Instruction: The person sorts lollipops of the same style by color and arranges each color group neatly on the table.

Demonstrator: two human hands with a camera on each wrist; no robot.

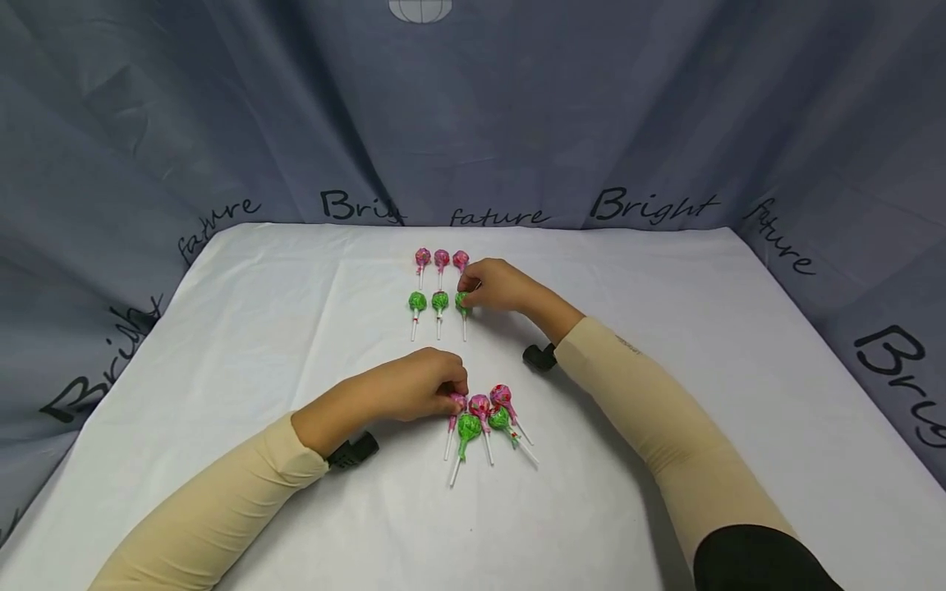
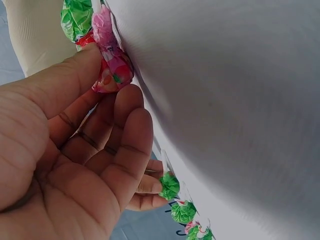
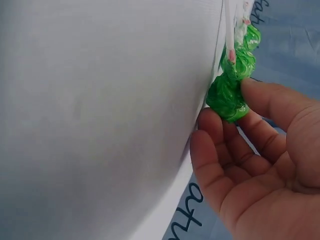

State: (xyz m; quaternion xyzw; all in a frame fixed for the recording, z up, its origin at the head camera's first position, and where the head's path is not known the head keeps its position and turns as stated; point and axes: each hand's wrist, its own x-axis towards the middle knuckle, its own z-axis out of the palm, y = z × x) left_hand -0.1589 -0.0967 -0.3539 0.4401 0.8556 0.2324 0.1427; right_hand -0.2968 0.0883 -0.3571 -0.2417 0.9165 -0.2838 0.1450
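Observation:
My left hand (image 1: 410, 386) pinches the head of a pink lollipop (image 2: 116, 72) between thumb and fingers. That lollipop lies at the left side of a loose near group, its stick pointing towards me. Close beside it are a green lollipop (image 1: 469, 428), another green one (image 1: 499, 418) and two more pink lollipops (image 1: 479, 405). Farther off, my right hand (image 1: 502, 287) holds the head of a green lollipop (image 3: 227, 97) with thumb and fingertips. It is the right end of a row of three green lollipops, its stick towards me on the white cloth.
Behind the green row stands a row of three pink lollipops (image 1: 441, 258), the rightmost partly behind my right hand. A white cloth (image 1: 296, 328) covers the table. A dark curtain (image 1: 488, 115) with lettering hangs around the back and sides.

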